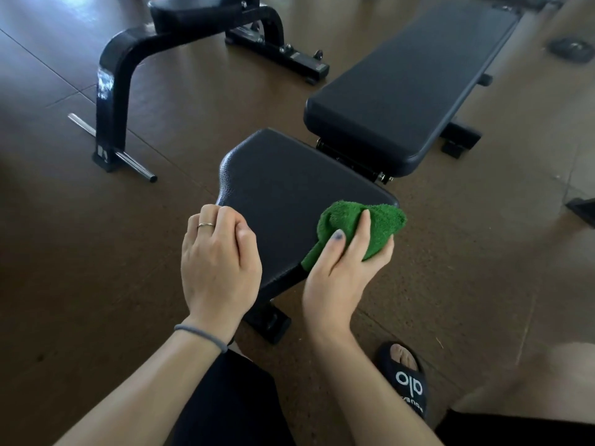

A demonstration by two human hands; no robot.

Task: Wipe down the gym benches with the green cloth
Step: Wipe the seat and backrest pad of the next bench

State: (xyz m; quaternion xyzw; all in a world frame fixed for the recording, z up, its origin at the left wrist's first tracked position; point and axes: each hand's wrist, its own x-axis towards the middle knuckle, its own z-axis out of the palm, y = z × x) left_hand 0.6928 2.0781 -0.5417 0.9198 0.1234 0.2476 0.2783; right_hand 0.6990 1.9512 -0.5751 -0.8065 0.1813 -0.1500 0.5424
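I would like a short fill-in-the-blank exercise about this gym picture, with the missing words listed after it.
1. The right hand grips a cloth whose colour is ____.
2. The cloth lies against the ____ edge of the seat pad, as the camera sees it.
3. A thin ring is worn on the ____ hand.
4. The slipper on the floor is black with ____ lettering.

Missing words: green; right; left; white
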